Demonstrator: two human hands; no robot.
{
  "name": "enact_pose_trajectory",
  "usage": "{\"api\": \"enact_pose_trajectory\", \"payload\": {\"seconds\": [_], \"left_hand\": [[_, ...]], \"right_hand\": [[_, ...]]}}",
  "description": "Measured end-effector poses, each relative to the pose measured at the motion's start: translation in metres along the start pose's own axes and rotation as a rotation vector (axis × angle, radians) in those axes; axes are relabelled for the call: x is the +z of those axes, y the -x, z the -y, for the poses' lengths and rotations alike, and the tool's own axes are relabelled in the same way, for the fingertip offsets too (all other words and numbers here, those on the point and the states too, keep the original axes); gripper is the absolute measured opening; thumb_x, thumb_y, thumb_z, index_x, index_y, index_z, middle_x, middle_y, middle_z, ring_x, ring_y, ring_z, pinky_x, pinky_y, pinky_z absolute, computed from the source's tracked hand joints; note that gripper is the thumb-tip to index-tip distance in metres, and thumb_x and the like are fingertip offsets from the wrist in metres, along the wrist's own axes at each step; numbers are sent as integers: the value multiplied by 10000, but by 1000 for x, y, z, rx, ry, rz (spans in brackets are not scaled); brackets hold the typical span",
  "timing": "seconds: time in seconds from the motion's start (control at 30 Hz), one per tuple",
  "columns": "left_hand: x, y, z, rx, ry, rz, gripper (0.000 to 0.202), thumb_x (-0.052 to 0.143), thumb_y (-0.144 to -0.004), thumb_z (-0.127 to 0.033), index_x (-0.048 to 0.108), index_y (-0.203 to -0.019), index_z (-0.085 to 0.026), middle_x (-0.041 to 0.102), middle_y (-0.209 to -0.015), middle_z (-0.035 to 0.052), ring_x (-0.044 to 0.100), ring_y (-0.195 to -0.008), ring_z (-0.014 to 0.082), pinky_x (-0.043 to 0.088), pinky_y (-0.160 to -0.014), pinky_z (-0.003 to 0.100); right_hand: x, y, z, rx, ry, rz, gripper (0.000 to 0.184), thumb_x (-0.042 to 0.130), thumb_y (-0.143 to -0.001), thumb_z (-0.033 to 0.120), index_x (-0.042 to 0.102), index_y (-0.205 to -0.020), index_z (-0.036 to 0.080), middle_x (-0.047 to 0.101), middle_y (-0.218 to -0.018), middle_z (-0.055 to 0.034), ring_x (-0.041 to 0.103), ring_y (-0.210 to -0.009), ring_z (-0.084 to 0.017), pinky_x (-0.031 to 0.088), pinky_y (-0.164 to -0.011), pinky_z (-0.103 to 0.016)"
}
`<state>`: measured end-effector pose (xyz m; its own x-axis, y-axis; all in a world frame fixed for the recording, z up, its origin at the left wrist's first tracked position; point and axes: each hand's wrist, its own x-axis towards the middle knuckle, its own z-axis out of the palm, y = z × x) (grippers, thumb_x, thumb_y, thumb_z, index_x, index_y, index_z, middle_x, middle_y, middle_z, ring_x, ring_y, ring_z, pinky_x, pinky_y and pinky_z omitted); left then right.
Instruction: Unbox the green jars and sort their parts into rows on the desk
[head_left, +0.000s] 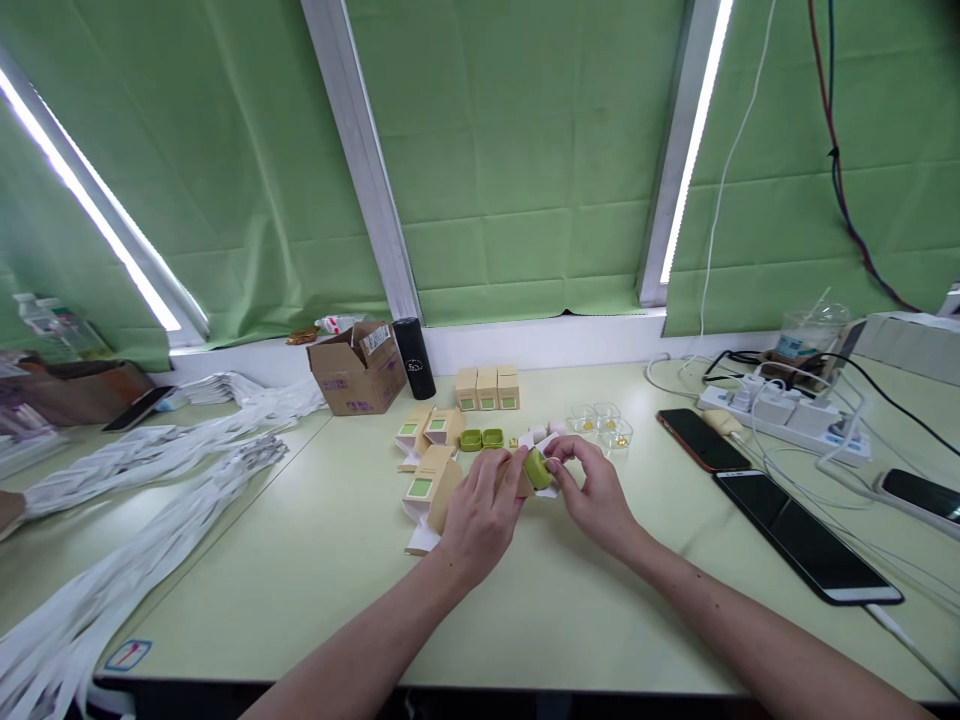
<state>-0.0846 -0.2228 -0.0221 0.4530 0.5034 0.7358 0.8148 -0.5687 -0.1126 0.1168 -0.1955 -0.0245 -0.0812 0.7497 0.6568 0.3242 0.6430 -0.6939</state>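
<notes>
Green blinds (pixel 517 150) fill the upper part of the frame, and a pale table (pixel 315 590) spreads over the lower part. White straps (pixel 150 540) trail down its left side; a brown carton (pixel 356 375) stands left of centre, and a dark-screened phone (pixel 806 535) lies at lower right. The person's left hand (pixel 484 505), just below the middle of the frame, is closed around a small piece of tan card (pixel 526 486), mostly hidden by the fingers. The right hand (pixel 592 490), to its right, has thumb and index finger bent in a pinch on the green case (pixel 537 468). Three tan boxes (pixel 420 487) with green label squares and white flaps sit just left of the left hand, while a row of similar closed boxes (pixel 487 389) stands farther up the frame. The green case is small, olive-coloured and round-cornered, and it is tilted; it lies between the two hands, touching the right fingertips and just beside the left ones, slightly right of the frame's centre. Above the left hand sit two green trays (pixel 481 439), and clear cups (pixel 600 422) cluster above the right hand, little yellow bits visible inside them
</notes>
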Motion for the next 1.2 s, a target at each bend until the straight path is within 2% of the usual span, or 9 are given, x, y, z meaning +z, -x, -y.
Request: {"api": "enact_pose_trajectory", "payload": {"seconds": [0.23, 0.43, 0.53, 0.63, 0.77, 0.87, 0.97, 1.07, 1.2], "left_hand": [[-2, -2, 3, -38, -16, -41, 667, 536, -1005, -158, 284, -1620, -209, 613, -1226, 165, 651, -1175, 302, 621, -897, 411], [-2, -2, 6, -96, 3, -82, 679, 562, -982, -153, 310, -1606, -249, 611, -1254, 156, 641, -1185, 303, 608, -946, 448], [-1, -1, 8, -105, 3, -85, 677, 572, -975, -154, 326, -1598, -256, 609, -1256, 156, 639, -1180, 305, 608, -935, 447], [-1, -1, 9, -91, -9, -89, 668, 567, -964, -131, 358, -1587, -251, 609, -1254, 156, 632, -1180, 307, 609, -922, 443], [0, -1, 9, -61, -30, -93, 668, 540, -953, -94, 386, -1586, -242, 611, -1248, 155, 627, -1173, 304, 608, -916, 439], [1, 2, 8, 13, -51, -89, 657, 542, -960, -96, 398, -1586, -230, 615, -1249, 160, 625, -1172, 305, 602, -934, 448], [3, 4, 5, 108, -60, -57, 637, 566, -970, -128, 410, -1581, -213, 618, -1260, 175, 619, -1197, 324, 599, -942, 468], [3, 4, 4, 113, -76, -41, 607, 556, -985, -139, 424, -1572, -222, 629, -1252, 175, 633, -1181, 318, 605, -915, 461], [2, 1, 5, 50, -126, -56, 592, 551, -979, -113, 452, -1551, -225, 641, -1223, 161, 649, -1133, 302, 608, -881, 438]], "right_hand": [[1, 0, -10, 246, -338, -30, 295, 609, -1001, 541, 565, -977, 250, 747, -1066, -93, 713, -996, -249, 583, -855, -398], [0, -5, -8, 254, -457, -94, 354, 667, -950, 590, 570, -925, 250, 752, -994, -91, 704, -921, -243, 602, -793, -383], [-7, -6, 0, 256, -544, -74, 378, 688, -925, 602, 565, -899, 246, 740, -1002, -90, 685, -858, -225, 603, -683, -353], [-16, -7, 11, 291, -656, 75, 398, 681, -918, 615, 537, -883, 245, 737, -1118, -112, 649, -745, -198, 569, -548, -326], [-20, -6, 21, 335, -699, 346, 442, 752, -861, 604, 526, -803, 229, 728, -1231, -142, 634, -719, -188, 514, -513, -296], [-13, 0, 19, 392, -719, 496, 461, 801, -817, 601, 530, -781, 229, 729, -971, -71, 577, -648, -153, 475, -510, -268], [-3, 6, 15, 430, -729, 591, 459, 795, -820, 613, 540, -795, 232, 591, -714, 19, 494, -570, -122, 428, -492, -243], [2, 8, 12, 428, -687, 542, 460, 784, -830, 619, 539, -798, 231, 528, -665, 47, 426, -533, -102, 361, -468, -228], [-2, 2, 11, 386, -613, 324, 421, 758, -867, 587, 547, -813, 227, 627, -758, 6, 482, -581, -114, 369, -502, -240]]}}
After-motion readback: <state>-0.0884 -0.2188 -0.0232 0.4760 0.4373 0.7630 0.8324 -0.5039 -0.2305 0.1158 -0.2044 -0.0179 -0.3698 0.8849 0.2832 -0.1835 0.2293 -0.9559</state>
